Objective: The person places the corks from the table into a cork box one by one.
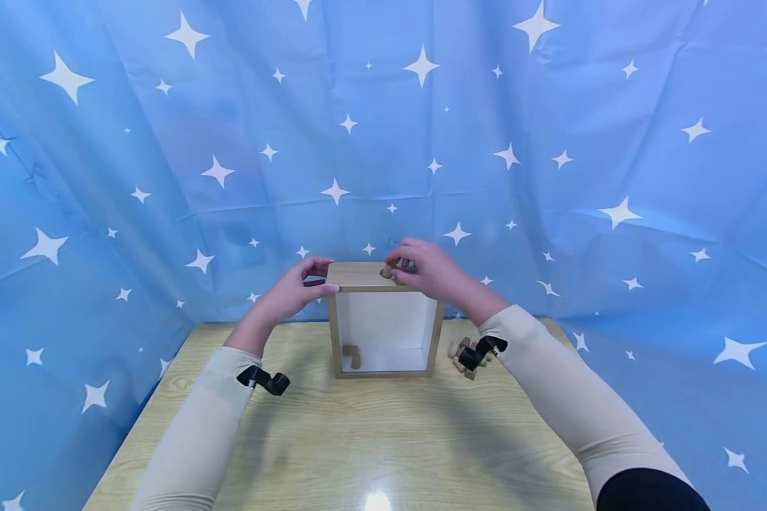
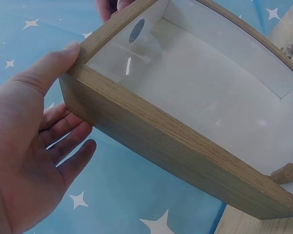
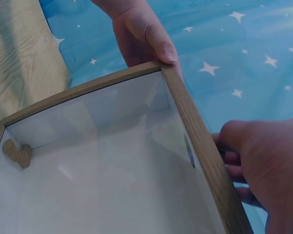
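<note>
A wooden shadow box [image 1: 383, 374] with a clear front stands upright on the table. My left hand [image 1: 294, 291] steadies its upper left corner, thumb on the front edge and fingers behind, as the left wrist view shows. Above the round hole in the top, my right hand [image 1: 431, 270] pinches a wine cork [image 1: 388, 270] at the hole's rim. In the right wrist view the right hand [image 3: 268, 161] hides that cork. Inside the box, corks [image 1: 353, 356] lie at the lower left corner; in the right wrist view these corks [image 3: 18, 153] lean together.
A small pile of corks [image 1: 469, 372] lies on the wooden table [image 1: 358, 440], right of the box and partly behind the right wrist's camera mount [image 1: 482, 351]. A blue curtain [image 1: 383, 142] with white stars hangs close behind the table.
</note>
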### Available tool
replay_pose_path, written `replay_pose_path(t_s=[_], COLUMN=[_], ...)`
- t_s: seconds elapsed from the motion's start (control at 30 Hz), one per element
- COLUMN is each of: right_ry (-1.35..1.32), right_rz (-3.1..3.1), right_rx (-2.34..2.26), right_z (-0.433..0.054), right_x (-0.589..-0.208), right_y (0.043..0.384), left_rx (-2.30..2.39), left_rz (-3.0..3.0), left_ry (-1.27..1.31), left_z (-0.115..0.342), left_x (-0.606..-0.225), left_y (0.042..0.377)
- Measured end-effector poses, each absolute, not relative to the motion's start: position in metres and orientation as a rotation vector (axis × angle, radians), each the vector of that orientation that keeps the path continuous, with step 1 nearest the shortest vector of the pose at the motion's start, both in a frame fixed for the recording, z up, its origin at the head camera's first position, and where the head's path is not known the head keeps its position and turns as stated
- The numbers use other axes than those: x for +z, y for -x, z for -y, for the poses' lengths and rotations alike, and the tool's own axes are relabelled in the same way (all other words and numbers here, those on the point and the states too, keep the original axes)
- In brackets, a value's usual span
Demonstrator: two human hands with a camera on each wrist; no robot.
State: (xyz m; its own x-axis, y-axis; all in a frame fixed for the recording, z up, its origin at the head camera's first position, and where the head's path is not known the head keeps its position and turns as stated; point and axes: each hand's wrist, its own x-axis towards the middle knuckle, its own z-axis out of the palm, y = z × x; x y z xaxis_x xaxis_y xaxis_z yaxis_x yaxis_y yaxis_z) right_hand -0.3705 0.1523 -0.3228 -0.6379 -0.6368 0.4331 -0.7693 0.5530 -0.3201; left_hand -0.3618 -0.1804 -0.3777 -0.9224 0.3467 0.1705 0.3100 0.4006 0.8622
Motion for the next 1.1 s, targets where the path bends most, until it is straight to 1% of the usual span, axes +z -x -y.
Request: replay_pose_path(t_s=[0.73, 0.9, 1.1], right_ry=[-1.153, -1.143, -1.095], right_rz=[2.479, 2.423, 2.379], right_rx=[0.833, 0.919, 0.980], right_z=[-0.156, -0.165, -0.184], right_x=[-0.331, -0.330, -0.328], right_y=[0.371, 0.365, 0.348], left_rx=[1.649, 1.642, 1.638], left_rz=[-2.548, -2.549, -2.553], left_ry=[-0.649, -0.657, -0.656], left_z=[0.179, 0.178, 0.179], left_x=[-0.379, -0.378, -0.379], left_y=[0.365, 0.364, 0.364])
